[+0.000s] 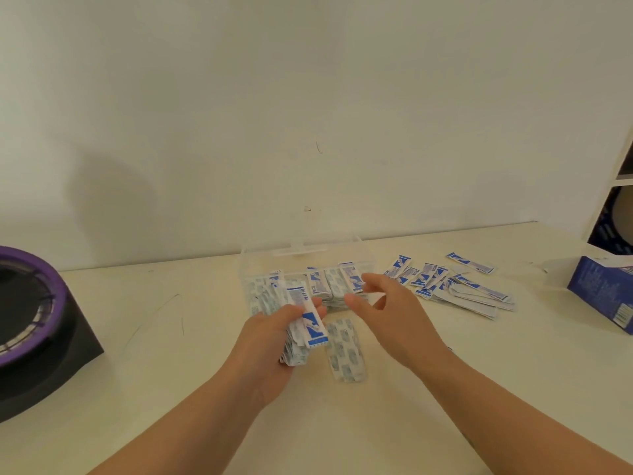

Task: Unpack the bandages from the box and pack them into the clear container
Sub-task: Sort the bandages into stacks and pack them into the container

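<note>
A clear container (301, 250) stands open at the middle back of the white table, with several blue-and-white wrapped bandages upright inside it. My left hand (270, 341) holds a stack of bandages (308, 329) just in front of the container. My right hand (387, 310) hovers beside it with fingers apart and nothing in them, close to the container's right end. One wider bandage (344, 351) lies flat on the table between my hands. More loose bandages (455, 286) are scattered to the right. The dark blue box (603, 291) lies at the far right.
A black device with a purple ring (30, 313) sits at the left edge. A white shelf unit (616, 200) stands at the back right, above the box. The wall runs close behind the container. Bare table surface (308, 433) lies in front, under my forearms.
</note>
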